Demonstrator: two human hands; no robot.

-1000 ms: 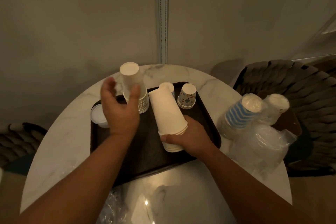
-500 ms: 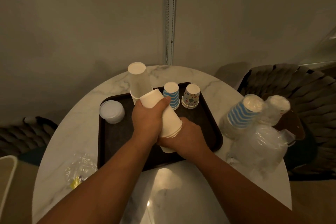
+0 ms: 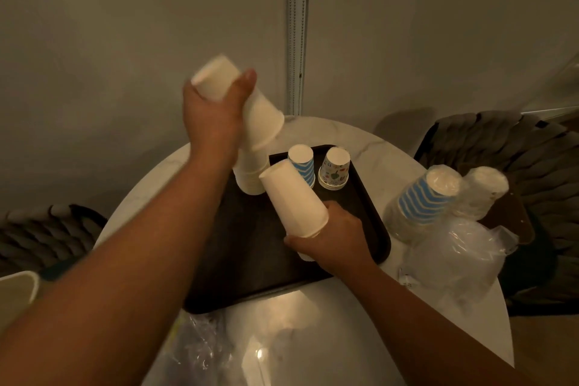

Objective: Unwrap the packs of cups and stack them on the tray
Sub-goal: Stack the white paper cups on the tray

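Note:
My left hand [image 3: 213, 119] grips a short stack of white paper cups [image 3: 250, 110], upside down and tilted, lifted above the far left of the dark tray [image 3: 369, 229]. Under it a white cup stack [image 3: 250, 175] stands on the tray. My right hand [image 3: 332, 235] holds the rim end of another white cup stack [image 3: 294, 197], tilted over the tray's middle. A blue-striped cup stack [image 3: 302, 163] and a patterned cup stack [image 3: 335, 168] stand upside down at the tray's far side.
Wrapped packs sit on the round marble table [image 3: 391, 163] right of the tray: a blue-striped pack [image 3: 423, 197] and a white pack [image 3: 482, 188], with loose clear plastic wrap [image 3: 457, 257] in front. More crumpled plastic [image 3: 200, 348] lies at the table's near edge. Dark chairs [image 3: 517, 150] flank the table.
My left hand has pulled some white cups off the stack in my right hand and raised them up and to the left, above the standing white stack. My right hand stays over the tray.

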